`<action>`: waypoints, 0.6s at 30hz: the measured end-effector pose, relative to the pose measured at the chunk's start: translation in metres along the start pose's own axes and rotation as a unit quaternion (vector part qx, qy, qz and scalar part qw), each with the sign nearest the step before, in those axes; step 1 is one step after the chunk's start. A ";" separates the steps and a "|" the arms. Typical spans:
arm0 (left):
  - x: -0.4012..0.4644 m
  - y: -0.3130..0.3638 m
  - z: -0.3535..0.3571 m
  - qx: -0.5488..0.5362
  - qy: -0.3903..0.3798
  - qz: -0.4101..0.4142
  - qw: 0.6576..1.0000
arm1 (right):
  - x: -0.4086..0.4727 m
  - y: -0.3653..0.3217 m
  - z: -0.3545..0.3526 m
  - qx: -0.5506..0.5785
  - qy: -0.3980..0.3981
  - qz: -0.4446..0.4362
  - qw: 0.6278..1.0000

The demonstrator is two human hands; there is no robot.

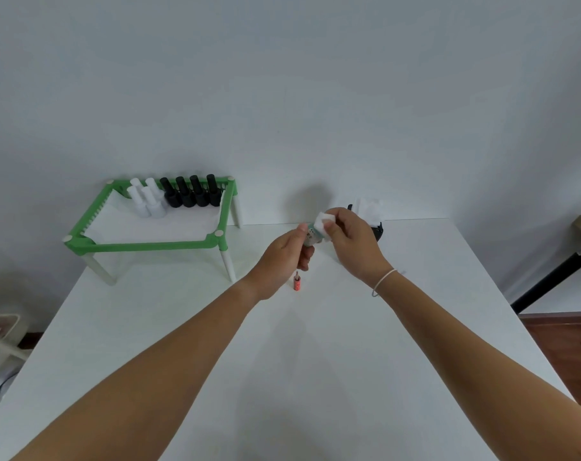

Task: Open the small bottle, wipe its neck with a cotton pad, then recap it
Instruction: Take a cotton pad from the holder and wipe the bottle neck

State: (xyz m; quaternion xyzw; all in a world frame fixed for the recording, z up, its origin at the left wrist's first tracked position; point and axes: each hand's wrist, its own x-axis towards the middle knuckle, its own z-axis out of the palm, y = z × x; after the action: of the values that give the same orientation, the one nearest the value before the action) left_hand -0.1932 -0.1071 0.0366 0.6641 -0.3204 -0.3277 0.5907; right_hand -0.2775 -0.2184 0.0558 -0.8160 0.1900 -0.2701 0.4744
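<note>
Over the white table point(315, 377), my left hand point(282, 257) grips the small bottle point(312, 236), uncapped, while my right hand point(349, 241) pinches a cotton pad point(325, 221) against its neck. The cap point(296, 283) with its brush stands on the table just near of my left hand. I judge the risks plain: tilt the open bottle and it spills; drop my left wrist and it knocks the cap over. Both forearms reach far and inward, wrists raised, hands meeting mid-table, right of the green rack point(142, 244).
</note>
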 end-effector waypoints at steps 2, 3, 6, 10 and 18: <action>0.001 0.002 -0.001 -0.107 -0.035 -0.064 0.992 | -0.001 0.000 -0.002 0.014 -0.007 -0.008 1.000; 0.001 0.002 -0.002 -0.147 -0.047 -0.086 0.984 | -0.001 0.000 -0.002 0.029 -0.009 -0.007 1.000; 0.000 0.002 -0.005 -0.209 -0.073 -0.113 0.969 | -0.004 0.002 -0.006 0.103 -0.031 0.016 0.994; -0.003 -0.002 -0.008 -0.262 -0.064 -0.129 0.954 | -0.003 0.008 -0.014 0.258 -0.030 0.071 0.963; -0.010 -0.017 -0.015 -0.306 -0.042 -0.132 0.942 | -0.016 0.053 -0.016 0.430 -0.093 0.202 0.875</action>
State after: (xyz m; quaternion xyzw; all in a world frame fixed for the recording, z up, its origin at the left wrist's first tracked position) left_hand -0.1861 -0.0883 0.0214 0.4732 -0.1390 -0.5127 0.7028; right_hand -0.3029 -0.2454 0.0119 -0.4963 0.1709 -0.1468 0.8384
